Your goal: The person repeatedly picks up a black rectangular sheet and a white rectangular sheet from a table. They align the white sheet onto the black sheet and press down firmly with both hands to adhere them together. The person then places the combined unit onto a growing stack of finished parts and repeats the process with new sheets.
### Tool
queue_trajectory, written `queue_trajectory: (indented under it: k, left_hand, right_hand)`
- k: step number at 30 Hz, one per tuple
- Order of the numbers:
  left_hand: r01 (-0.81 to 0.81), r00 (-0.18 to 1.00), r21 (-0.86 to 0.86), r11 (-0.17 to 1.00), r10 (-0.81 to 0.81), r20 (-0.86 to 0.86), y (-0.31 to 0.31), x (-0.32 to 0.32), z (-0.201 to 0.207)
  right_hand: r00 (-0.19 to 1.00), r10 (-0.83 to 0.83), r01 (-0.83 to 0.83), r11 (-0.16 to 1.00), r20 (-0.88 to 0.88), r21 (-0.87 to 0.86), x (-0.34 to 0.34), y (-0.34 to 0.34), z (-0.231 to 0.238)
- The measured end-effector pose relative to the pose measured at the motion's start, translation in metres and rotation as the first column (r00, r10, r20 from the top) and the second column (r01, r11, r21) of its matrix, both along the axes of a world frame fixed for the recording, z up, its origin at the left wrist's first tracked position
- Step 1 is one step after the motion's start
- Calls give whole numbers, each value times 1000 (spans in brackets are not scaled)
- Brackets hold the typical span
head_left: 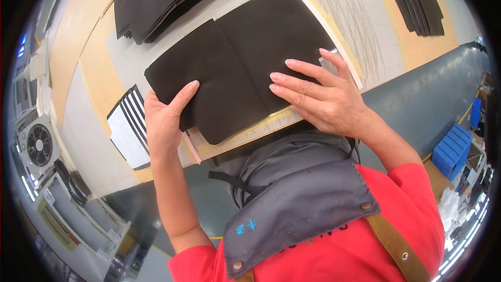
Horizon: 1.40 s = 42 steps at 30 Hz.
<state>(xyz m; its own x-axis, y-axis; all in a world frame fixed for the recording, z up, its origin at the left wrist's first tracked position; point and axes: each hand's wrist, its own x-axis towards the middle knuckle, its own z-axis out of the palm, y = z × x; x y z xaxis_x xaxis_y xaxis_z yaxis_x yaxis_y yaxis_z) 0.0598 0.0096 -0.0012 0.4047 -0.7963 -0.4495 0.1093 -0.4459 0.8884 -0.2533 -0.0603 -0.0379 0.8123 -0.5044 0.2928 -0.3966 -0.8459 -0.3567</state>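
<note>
A wide black sheet-like panel point(229, 62), with a seam or fold line down its middle, lies at the near edge of the worktable point(355, 36). My left hand point(166, 117) is closed on the panel's left edge, thumb on top and the other fingers hidden beneath. Over the right part of the panel my right hand point(326, 94) lies with its fingers stretched out, fingertips on the black surface. A pale wooden strip point(326, 26) runs along the panel's right side. Part of a shorter pinkish strip point(191, 147) shows by its lower left corner.
Similar black panels are stacked point(172, 0) at the far left. Overlapping black pieces point(412, 2) lie at the far right. Left of my left hand are white pieces with black edges point(128, 128). A fan point(39, 143) stands off the table's left side, a blue crate point(451, 149) at right.
</note>
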Motion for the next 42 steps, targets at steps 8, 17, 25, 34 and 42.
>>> queue_trajectory:
  k: [8, 17, 25, 34, 42]
  left_hand:
    - [3, 1000, 7, 1000, -4, 4, -2, -1, 1]
    - [3, 1000, 26, 1000, -4, 16, -3, -1, 0]
    - [1, 1000, 47, 999, -2, 23, -6, -3, 4]
    - [16, 1000, 76, 997, -16, 2, -6, -1, 4]
    - [22, 999, 63, 998, -19, -44, -3, 4, -3]
  right_hand:
    - [1000, -7, 7, 1000, 11, 1, 0, 0, -1]
    - [1000, -8, 8, 1000, -1, 10, 0, 1, 0]
    - [1000, -9, 8, 1000, 9, 13, 0, 0, -1]
    - [1000, -7, 7, 1000, -18, 12, 1, 1, 1]
    - [996, 6, -7, 1000, -87, -5, 6, 7, 11]
